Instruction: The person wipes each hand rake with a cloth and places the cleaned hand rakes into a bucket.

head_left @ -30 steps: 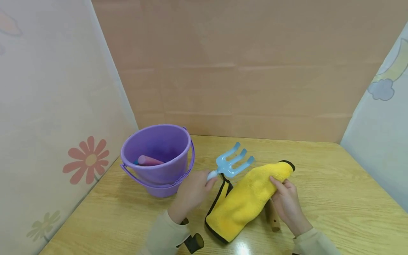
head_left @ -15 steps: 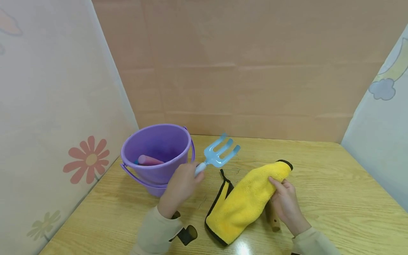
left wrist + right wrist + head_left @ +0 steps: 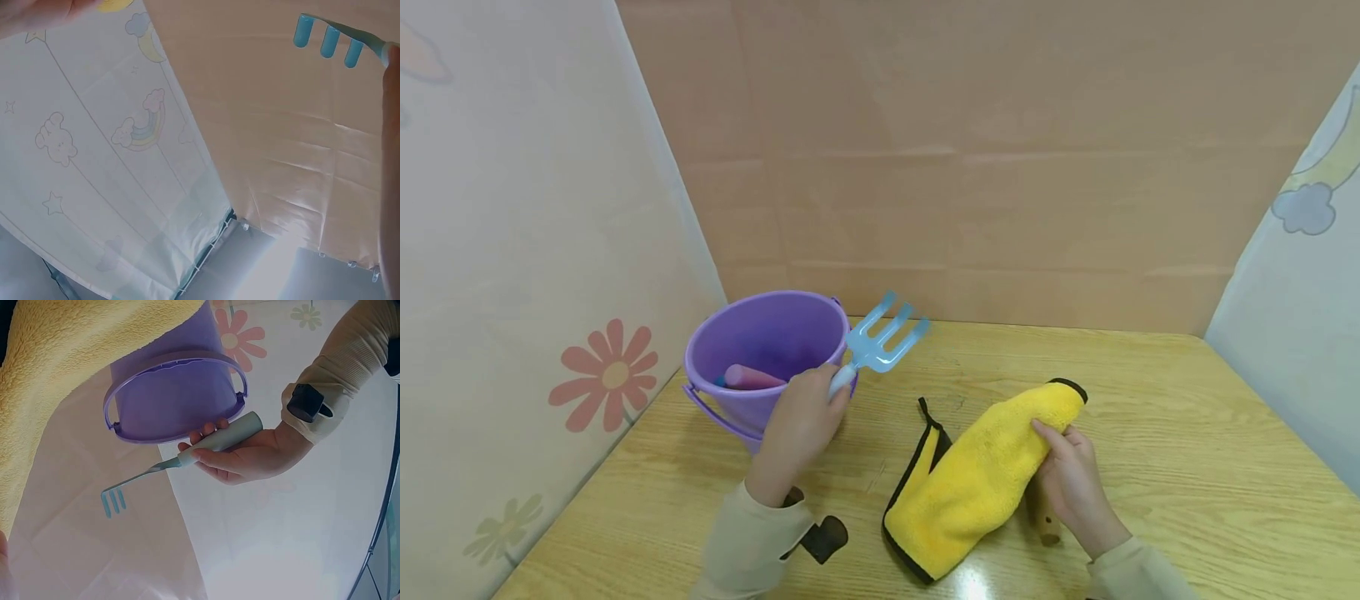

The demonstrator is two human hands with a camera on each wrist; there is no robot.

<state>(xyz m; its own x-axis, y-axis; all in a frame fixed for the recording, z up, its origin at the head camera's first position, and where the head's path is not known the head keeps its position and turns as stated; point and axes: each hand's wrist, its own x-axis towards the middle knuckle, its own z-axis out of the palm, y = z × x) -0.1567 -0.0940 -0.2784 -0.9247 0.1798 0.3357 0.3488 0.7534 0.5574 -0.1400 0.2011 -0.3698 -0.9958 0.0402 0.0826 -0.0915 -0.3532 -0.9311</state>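
In the head view my left hand grips the pale handle of a light blue three-pronged garden hand fork. The fork is raised at the right side of a purple bucket, overlapping its rim in this view. The right wrist view shows the left fingers curled round the fork's handle. My right hand pinches a yellow cloth with black edging, thumb on top and the other fingers mostly hidden. A wooden handle sticks out under the cloth beside that hand; its other end is covered.
Inside the bucket lies a pink cylindrical handle with a bit of blue by it. The wooden table carries everything. A brown backdrop stands behind, with printed white sheets on both sides.
My left hand has moved left and up with the hand fork, from above the cloth to the bucket's right side. The right hand and the cloth have hardly moved.
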